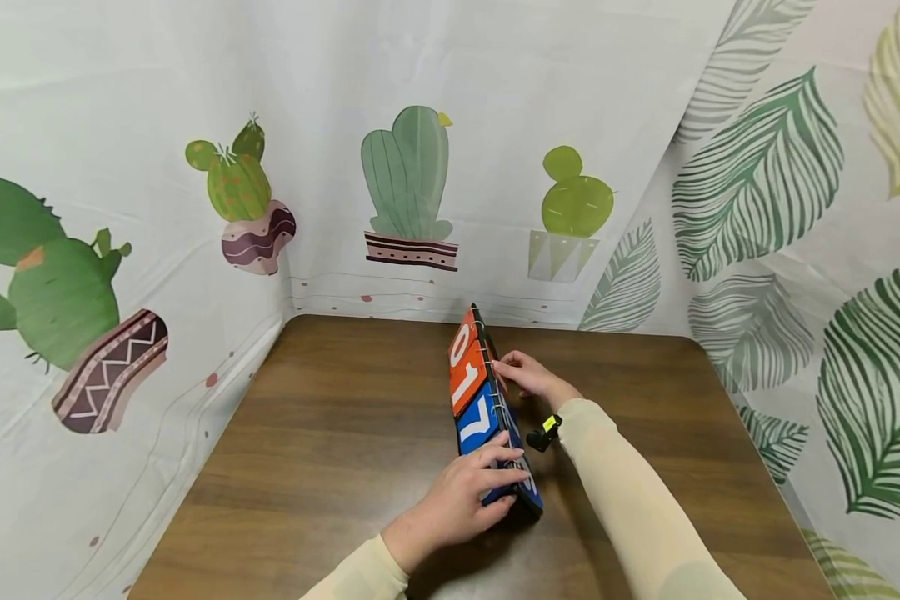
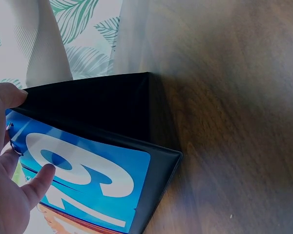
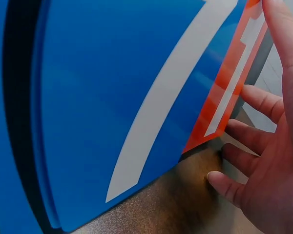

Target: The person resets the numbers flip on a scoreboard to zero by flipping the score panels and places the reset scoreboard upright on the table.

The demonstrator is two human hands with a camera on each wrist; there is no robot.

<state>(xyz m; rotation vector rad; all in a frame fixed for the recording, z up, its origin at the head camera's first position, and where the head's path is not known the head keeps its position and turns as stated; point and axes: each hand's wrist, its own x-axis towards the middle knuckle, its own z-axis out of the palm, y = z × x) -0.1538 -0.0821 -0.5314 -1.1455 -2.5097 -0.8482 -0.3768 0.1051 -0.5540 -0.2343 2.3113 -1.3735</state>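
Observation:
A flip scoreboard (image 1: pixel 474 354) stands like a tent on the brown table, its ringed spine running away from me. Red cards on its left face show 0 and 1; a blue card (image 1: pixel 477 423) shows 7. At the near end my left hand (image 1: pixel 468 492) grips the top edge, with its thumb on a blue 9 card (image 2: pixel 107 163). My right hand (image 1: pixel 528 375) is at the right face, around the spine's middle. Its upper digit touches a red card (image 3: pixel 224 92) there, and its other fingers spread loosely beside that card's edge.
The wooden table (image 1: pixel 330 417) extends on both sides of the scoreboard. A white curtain (image 1: pixel 315 167) printed with cacti and leaves hangs behind and around it. A small black device with a yellow label (image 1: pixel 547 429) sits at the right wrist.

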